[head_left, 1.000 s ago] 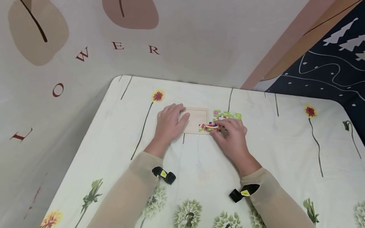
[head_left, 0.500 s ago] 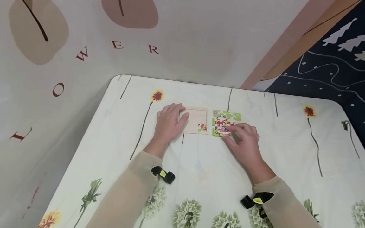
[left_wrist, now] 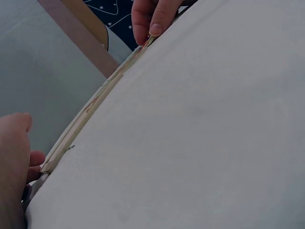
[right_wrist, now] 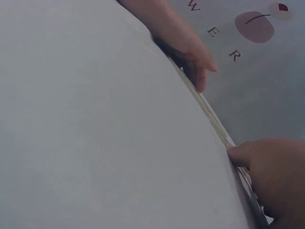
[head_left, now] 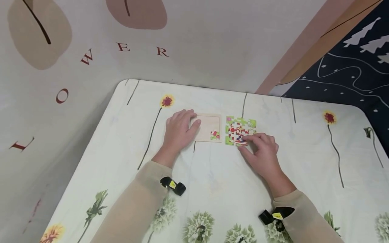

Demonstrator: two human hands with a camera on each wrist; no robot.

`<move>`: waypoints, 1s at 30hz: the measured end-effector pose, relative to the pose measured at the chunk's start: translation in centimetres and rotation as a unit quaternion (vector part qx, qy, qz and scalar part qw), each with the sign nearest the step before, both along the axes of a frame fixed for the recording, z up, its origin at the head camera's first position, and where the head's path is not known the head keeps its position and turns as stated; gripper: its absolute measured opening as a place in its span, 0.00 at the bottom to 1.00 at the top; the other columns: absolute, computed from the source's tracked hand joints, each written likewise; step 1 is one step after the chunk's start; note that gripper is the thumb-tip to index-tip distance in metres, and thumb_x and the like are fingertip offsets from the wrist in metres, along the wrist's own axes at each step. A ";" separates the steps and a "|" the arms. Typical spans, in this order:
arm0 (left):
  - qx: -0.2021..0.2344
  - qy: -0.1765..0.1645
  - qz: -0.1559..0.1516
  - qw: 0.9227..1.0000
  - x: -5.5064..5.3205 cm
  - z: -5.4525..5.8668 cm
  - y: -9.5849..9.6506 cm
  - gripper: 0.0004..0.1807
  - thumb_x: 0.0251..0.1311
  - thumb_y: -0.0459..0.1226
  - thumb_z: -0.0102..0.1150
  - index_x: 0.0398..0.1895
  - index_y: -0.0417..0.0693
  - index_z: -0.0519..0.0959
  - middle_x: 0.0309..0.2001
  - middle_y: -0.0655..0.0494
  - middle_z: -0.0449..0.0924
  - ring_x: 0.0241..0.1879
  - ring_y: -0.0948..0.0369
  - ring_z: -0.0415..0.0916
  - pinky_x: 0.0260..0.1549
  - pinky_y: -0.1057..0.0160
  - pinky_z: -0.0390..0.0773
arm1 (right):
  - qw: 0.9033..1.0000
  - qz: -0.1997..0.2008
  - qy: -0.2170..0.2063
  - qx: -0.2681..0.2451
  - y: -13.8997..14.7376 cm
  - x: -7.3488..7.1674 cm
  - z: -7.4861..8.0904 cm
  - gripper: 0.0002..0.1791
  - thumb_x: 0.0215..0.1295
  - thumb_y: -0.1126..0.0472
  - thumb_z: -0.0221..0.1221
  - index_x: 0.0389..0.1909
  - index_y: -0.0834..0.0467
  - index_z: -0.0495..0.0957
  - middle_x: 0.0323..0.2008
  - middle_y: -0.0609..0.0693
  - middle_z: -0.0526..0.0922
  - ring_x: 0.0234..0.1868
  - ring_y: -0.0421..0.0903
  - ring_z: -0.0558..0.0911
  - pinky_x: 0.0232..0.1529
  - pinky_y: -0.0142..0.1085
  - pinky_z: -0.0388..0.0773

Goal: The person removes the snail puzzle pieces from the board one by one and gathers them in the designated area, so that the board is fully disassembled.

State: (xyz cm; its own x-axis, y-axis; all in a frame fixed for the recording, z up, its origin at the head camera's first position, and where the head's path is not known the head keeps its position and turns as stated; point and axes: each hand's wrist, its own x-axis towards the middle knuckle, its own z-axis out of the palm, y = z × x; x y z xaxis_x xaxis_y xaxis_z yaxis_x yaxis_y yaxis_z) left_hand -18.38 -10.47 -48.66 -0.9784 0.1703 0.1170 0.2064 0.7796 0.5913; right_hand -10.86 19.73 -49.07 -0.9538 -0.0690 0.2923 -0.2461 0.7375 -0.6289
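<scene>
A shallow wooden puzzle tray (head_left: 204, 128) lies on the table with one colourful corner piece (head_left: 215, 135) at its lower right. My left hand (head_left: 180, 130) rests at the tray's left side, fingers along the edge and thumb over the tray. In the left wrist view, its fingers meet the tray's end. To the right of the tray lies a block of fitted jigsaw pieces (head_left: 237, 126), printed in green, red and white. My right hand (head_left: 262, 152) pinches a puzzle piece (head_left: 241, 142) at the block's lower right with thumb and forefinger, partly covering that corner.
A white cloth with printed flowers covers the table (head_left: 209, 189). Its far edge runs along a pale wall hanging (head_left: 206, 60) with letters, and a dark printed panel (head_left: 349, 74) stands at the right. Black wrist cameras sit on both sleeves.
My right hand has moved right with a piece, from the tray's lower right corner back to the jigsaw block, then stays there. The left hand keeps its place on the tray.
</scene>
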 end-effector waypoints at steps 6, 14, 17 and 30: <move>0.000 0.004 0.002 1.000 0.0 0.0 -0.1 0.28 0.80 0.57 0.45 0.68 0.51 0.79 0.76 0.55 0.72 0.79 0.51 0.59 0.73 0.41 0.56 | 1.000 0.003 -0.005 -0.007 -0.2 -0.1 -0.2 0.18 0.60 0.65 0.77 0.52 0.60 0.88 0.49 0.58 0.83 0.57 0.63 0.72 0.60 0.65 0.54; 0.001 0.004 0.001 1.000 -0.1 -0.1 0.0 0.28 0.80 0.57 0.45 0.68 0.51 0.79 0.76 0.55 0.72 0.79 0.51 0.59 0.73 0.41 0.56 | 0.999 -0.012 -0.031 -0.007 -0.2 -0.3 0.2 0.20 0.63 0.63 0.75 0.56 0.58 0.87 0.53 0.59 0.83 0.59 0.63 0.72 0.63 0.64 0.54; 0.003 0.004 0.003 1.000 -0.1 -0.1 0.0 0.28 0.80 0.57 0.44 0.68 0.51 0.79 0.76 0.55 0.72 0.79 0.51 0.59 0.73 0.41 0.56 | 0.999 -0.020 -0.041 -0.014 -0.4 -0.5 0.6 0.20 0.65 0.61 0.73 0.57 0.58 0.87 0.53 0.58 0.83 0.60 0.62 0.71 0.63 0.64 0.54; 0.001 -0.003 0.002 1.000 -0.2 -0.3 0.1 0.28 0.80 0.58 0.46 0.69 0.51 0.79 0.77 0.55 0.71 0.79 0.51 0.58 0.74 0.42 0.55 | 1.000 -0.003 -0.015 -0.020 -2.7 -2.0 1.0 0.16 0.64 0.61 0.73 0.53 0.57 0.88 0.48 0.55 0.83 0.55 0.60 0.72 0.62 0.63 0.53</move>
State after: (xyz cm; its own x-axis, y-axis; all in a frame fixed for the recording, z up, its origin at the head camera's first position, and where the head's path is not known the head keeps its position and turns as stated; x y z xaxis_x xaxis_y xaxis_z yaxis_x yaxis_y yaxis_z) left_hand -18.62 -10.41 -48.92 -0.9799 0.1656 0.1108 0.1989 0.7792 0.5943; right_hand -12.84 17.04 -48.06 -0.9627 -0.0520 0.2655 -0.2221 0.7124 -0.6657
